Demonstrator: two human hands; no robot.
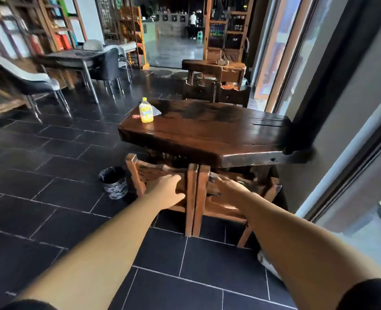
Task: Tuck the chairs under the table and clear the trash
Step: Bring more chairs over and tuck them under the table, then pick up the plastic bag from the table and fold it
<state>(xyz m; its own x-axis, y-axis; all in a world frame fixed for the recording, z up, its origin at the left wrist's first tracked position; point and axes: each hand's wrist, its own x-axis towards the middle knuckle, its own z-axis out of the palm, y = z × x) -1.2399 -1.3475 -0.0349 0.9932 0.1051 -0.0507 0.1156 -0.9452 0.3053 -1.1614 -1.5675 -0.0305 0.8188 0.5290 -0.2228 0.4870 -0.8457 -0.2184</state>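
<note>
Chairs come first, by the look of it: both arms reach forward from the bottom of the frame to two wooden chairs standing side by side, backs toward the camera, at the near edge of the dark wooden table (pixel 207 133) in the centre. The left hand (pixel 167 190) is set on the back of the left chair (pixel 190 198), fingers curled over the rail and thumb below it, a hold that lets the arm steer as well as push. The right hand (pixel 226 186) lies on the back of the right chair (pixel 202 198) with fingers spread fairly flat; whether they hook behind the slat I cannot tell. Their seats already sit partly beneath the tabletop, so I judge the tucking nearly done on this side. Two more chair backs show at the far edge of the table, apparently pushed in. Trash is untouched: a yellow drink bottle (pixel 146 111) stands upright near the table's far left corner, with a red round coaster (pixel 136 116) and a grey wrapper (pixel 156 111) just beside it. A lined waste bin (pixel 113 182) waits on the tiled floor left of the chairs, handy for that step.
</note>
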